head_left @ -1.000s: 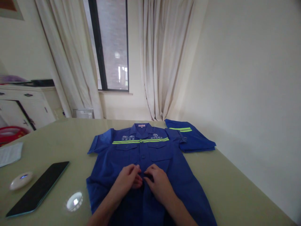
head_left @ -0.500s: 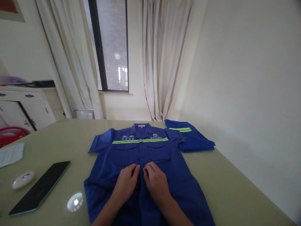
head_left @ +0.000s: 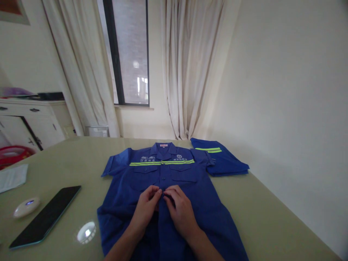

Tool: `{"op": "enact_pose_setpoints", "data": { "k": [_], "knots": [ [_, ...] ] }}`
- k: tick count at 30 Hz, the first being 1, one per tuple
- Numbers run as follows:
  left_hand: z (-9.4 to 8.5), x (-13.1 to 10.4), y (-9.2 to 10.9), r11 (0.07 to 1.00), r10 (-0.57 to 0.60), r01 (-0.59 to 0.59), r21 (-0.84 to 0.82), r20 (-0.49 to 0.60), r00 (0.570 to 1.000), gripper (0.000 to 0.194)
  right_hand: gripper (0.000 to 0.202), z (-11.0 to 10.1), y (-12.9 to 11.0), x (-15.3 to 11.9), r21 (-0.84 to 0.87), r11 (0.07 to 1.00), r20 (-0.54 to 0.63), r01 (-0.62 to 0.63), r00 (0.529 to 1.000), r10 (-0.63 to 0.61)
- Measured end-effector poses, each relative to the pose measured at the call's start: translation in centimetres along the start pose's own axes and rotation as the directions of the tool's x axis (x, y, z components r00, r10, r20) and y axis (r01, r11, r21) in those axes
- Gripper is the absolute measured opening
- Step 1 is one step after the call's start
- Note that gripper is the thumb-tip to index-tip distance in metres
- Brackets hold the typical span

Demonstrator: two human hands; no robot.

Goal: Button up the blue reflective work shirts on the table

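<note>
A blue short-sleeved work shirt [head_left: 206,210] lies front up, its collar at the far side. A yellow-green reflective stripe crosses its chest, with white printing and two flap pockets around it. My left hand [head_left: 148,203] pinches the front placket just below chest height. Close beside it, my right hand [head_left: 179,206] has its thumb and fingertips on the same placket, nearly meeting the left fingertips. The small spot between the fingertips is hidden. One button [head_left: 163,178] shows on the placket above my hands.
A folded blue garment [head_left: 228,163] with a similar stripe lies beyond the right sleeve. On the left of the table [head_left: 272,217] are a dark tablet [head_left: 47,217], a white oval device [head_left: 26,207] and a paper sheet [head_left: 13,178]. A wall [head_left: 293,108] runs along the right.
My fingertips have come together at the placket. The right hand's fingers have shifted left and opened a little from the thumb; the left hand has risen slightly. The shirt stays in place.
</note>
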State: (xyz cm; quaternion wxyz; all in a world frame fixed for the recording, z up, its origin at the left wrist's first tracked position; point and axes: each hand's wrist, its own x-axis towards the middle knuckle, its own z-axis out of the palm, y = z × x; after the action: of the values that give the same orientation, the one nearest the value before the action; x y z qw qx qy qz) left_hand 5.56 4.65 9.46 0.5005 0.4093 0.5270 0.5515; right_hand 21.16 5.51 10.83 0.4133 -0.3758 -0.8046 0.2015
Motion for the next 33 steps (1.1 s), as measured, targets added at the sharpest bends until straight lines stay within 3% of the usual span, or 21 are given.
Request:
{"op": "enact_pose_setpoints", "data": {
  "k": [3,8,16,23,33],
  "knots": [
    [-0.04,0.03,-0.15,0.999,0.035,-0.036,0.035,0.008,0.999,0.043,0.017,-0.02,0.14,0.05,0.046,0.999,-0.033,-0.022,0.999,0.024],
    [-0.15,-0.03,0.01,0.960,0.146,-0.136,0.246,-0.022,0.989,0.037,0.014,0.20,0.46,0.07,0.015,0.999,-0.073,-0.038,0.997,0.039],
    [-0.13,0.19,0.43,0.970,0.054,-0.058,0.237,0.024,0.998,0.050,0.017,0.12,0.44,-0.15,0.007,0.998,0.012,-0.068,0.998,0.068],
    [-0.38,0.08,0.33,0.897,0.126,-0.142,0.418,0.065,0.990,0.038,0.017,0.19,0.21,-0.11,-0.007,0.996,0.002,-0.084,0.996,0.084],
    [-0.01,0.18,-0.14,0.955,0.136,-0.135,0.263,0.013,0.991,0.039,0.017,0.47,0.44,-0.24,-0.053,0.990,0.003,-0.128,0.992,0.128]
  ]
}}
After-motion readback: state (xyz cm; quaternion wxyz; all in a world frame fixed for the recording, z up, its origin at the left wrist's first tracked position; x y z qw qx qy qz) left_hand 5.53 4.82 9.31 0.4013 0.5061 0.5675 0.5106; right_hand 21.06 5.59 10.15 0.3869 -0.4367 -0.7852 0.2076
